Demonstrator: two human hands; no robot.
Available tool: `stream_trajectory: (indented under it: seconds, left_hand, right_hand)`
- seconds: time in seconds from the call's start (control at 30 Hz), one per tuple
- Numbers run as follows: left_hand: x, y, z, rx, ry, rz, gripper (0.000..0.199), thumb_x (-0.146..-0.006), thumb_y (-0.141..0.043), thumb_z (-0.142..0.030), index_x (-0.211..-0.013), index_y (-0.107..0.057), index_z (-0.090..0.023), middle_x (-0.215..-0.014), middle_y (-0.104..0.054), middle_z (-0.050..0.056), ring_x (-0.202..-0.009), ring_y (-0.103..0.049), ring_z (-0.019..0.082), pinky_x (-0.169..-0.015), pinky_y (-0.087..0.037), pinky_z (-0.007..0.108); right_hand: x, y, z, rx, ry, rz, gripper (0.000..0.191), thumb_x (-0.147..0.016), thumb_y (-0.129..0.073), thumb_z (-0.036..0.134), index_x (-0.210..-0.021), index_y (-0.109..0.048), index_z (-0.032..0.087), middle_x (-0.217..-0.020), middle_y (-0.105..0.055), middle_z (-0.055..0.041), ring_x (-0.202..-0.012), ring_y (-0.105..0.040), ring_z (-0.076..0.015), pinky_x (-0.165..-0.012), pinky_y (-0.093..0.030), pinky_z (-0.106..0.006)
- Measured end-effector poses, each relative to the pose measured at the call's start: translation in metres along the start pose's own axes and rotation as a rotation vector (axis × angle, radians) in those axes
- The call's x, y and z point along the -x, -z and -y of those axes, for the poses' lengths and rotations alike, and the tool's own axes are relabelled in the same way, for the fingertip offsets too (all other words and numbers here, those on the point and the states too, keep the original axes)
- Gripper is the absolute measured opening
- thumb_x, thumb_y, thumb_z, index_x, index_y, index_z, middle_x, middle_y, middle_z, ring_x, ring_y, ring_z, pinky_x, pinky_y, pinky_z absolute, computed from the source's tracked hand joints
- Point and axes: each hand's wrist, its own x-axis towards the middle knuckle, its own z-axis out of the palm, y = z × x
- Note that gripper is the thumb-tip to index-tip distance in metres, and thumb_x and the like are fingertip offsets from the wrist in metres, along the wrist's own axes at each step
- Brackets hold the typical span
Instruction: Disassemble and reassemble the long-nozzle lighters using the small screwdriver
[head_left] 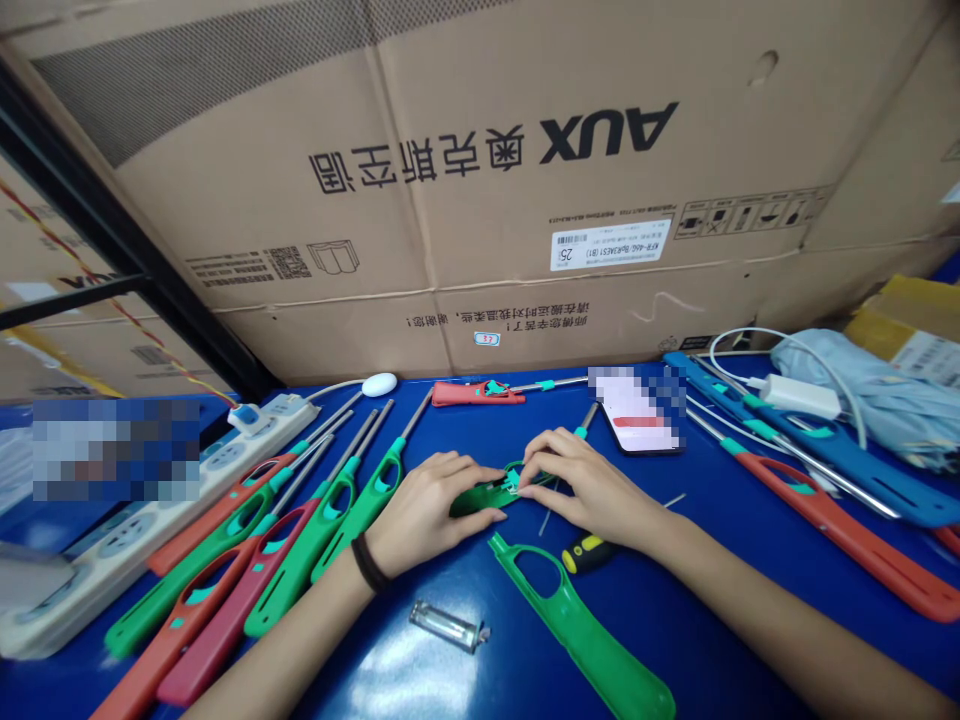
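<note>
In the head view, my left hand (431, 505) grips the handle end of an opened green lighter body (476, 498) between thumb and fingers. My right hand (574, 478) pinches at small teal and metal parts (512, 480) in that body; what exactly its fingertips hold is too small to tell. A loose green half shell (577, 625) lies below my hands. Left of it rests a clear fuel tank (448, 627). A yellow and black screwdriver (589, 553) lies partly under my right hand.
Several assembled lighters (300, 540) lie at the left beside a white power strip (124, 535). An opened red lighter (480, 393) and a phone (637, 410) are at the back, before a large cardboard box (450, 240). Red and blue lighters (847, 525) lie right.
</note>
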Motion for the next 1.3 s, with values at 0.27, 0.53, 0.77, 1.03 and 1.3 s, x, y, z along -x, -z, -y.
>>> stream_trajectory:
  seconds: [0.27, 0.53, 0.77, 1.03, 1.3]
  left_hand:
    - [0.0, 0.0003, -0.0004, 0.004, 0.001, 0.001, 0.037, -0.083, -0.064, -0.038, -0.116, -0.058, -0.024, -0.094, -0.066, 0.003, -0.087, -0.062, 0.019, -0.083, -0.047, 0.034]
    - [0.0, 0.0005, 0.0001, 0.0, -0.015, 0.0, 0.036, -0.083, -0.064, -0.038, -0.116, -0.058, -0.024, -0.095, -0.066, 0.003, -0.088, -0.061, 0.019, -0.083, -0.046, 0.034]
    - [-0.0006, 0.002, -0.0012, 0.001, -0.021, 0.018, 0.034, -0.084, -0.062, -0.037, -0.116, -0.059, -0.025, -0.096, -0.065, 0.004, -0.089, -0.06, 0.018, -0.081, -0.047, 0.032]
    - [-0.0004, 0.0017, -0.0015, 0.014, 0.005, 0.018, 0.035, -0.083, -0.063, -0.037, -0.115, -0.059, -0.024, -0.095, -0.064, 0.004, -0.089, -0.06, 0.019, -0.08, -0.048, 0.032]
    - [-0.0007, 0.0038, -0.0027, 0.018, 0.021, 0.015, 0.039, -0.083, -0.063, -0.038, -0.119, -0.057, -0.025, -0.099, -0.065, 0.004, -0.091, -0.061, 0.02, -0.084, -0.049, 0.034]
  right_hand:
    - [0.0005, -0.0014, -0.0012, 0.003, -0.01, 0.018, 0.004, -0.086, -0.06, 0.024, -0.088, -0.062, 0.021, -0.098, -0.055, -0.0035, -0.1, -0.054, -0.0171, -0.095, -0.037, -0.039]
    - [-0.0006, -0.0002, -0.0001, 0.009, -0.032, 0.022, 0.005, -0.087, -0.056, 0.025, -0.088, -0.06, 0.021, -0.099, -0.056, -0.0033, -0.099, -0.054, -0.017, -0.095, -0.037, -0.039]
    - [0.0008, -0.0009, 0.0003, 0.019, -0.045, 0.0, 0.003, -0.085, -0.057, 0.021, -0.084, -0.059, 0.021, -0.096, -0.057, -0.0022, -0.097, -0.055, -0.0171, -0.097, -0.035, -0.04]
    - [-0.0021, -0.0003, 0.0008, -0.002, -0.082, -0.014, 0.007, -0.078, -0.059, 0.013, -0.078, -0.059, 0.02, -0.088, -0.057, -0.0007, -0.09, -0.056, -0.0168, -0.094, -0.036, -0.039]
    - [0.002, 0.0014, -0.0007, -0.071, 0.018, 0.038, 0.004, -0.086, -0.058, 0.024, -0.087, -0.061, 0.022, -0.1, -0.057, -0.0031, -0.099, -0.052, -0.0173, -0.094, -0.039, -0.037]
